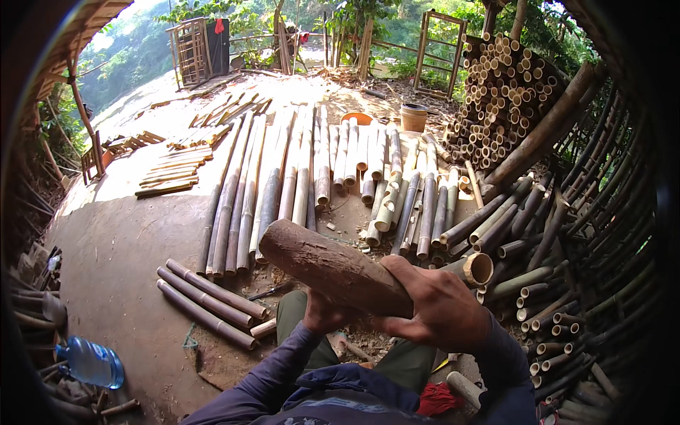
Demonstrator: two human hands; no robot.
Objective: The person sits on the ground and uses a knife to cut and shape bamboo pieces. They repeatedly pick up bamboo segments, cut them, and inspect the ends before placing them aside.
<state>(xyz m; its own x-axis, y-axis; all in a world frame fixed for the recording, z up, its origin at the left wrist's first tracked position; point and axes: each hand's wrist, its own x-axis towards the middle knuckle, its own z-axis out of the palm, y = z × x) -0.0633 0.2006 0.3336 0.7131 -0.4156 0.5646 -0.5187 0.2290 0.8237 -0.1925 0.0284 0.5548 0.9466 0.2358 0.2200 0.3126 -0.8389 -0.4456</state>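
One in the air: thick, rough brown wooden log over the lap
Progress: log's up, not set down; what's left on it, can't tell
Right hand: clamped round the lower right end, wrist bent in
Left hand: underneath, fingers hidden, no idea how closed
Floor, just left: three brown bamboo tubes, cut already by the looks
Way back: long brown bamboo poles in rows, then a pale-ended bamboo stack

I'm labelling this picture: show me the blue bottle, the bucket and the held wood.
Blue bottle [93, 363], head view: middle of body.
Bucket [413, 121], head view: front wall.
Held wood [333, 269], head view: upper face.
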